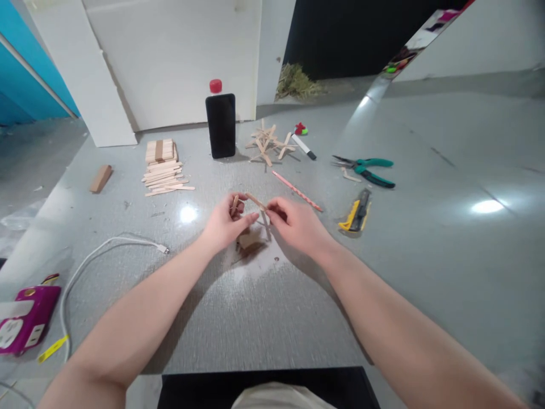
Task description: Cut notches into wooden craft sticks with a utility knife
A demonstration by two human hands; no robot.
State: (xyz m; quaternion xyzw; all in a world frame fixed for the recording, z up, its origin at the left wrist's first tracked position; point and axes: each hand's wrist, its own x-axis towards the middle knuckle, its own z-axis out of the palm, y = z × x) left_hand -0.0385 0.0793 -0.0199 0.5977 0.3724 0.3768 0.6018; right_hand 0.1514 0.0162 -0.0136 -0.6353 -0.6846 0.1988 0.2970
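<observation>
My left hand (227, 224) is half curled, with a short craft stick piece (234, 205) tucked in its fingers. My right hand (296, 224) pinches the near end of a craft stick (255, 200), whose far end reaches the left fingertips. A second stick (265, 226) slants down from the right fingertips; whether it is joined to the first I cannot tell. Under my hands a small brown block (250, 241) sits on the grey table (272, 318), partly hidden by the left thumb.
Craft sticks (164, 177) are stacked at back left, near a wooden block (101, 179). Behind stand a black phone (221, 126) and more sticks (264, 142). Rightward lie a marker (304, 146), pencil (298, 191), pliers (368, 170) and utility knife (356, 212). A white cable (102, 244) curves leftward.
</observation>
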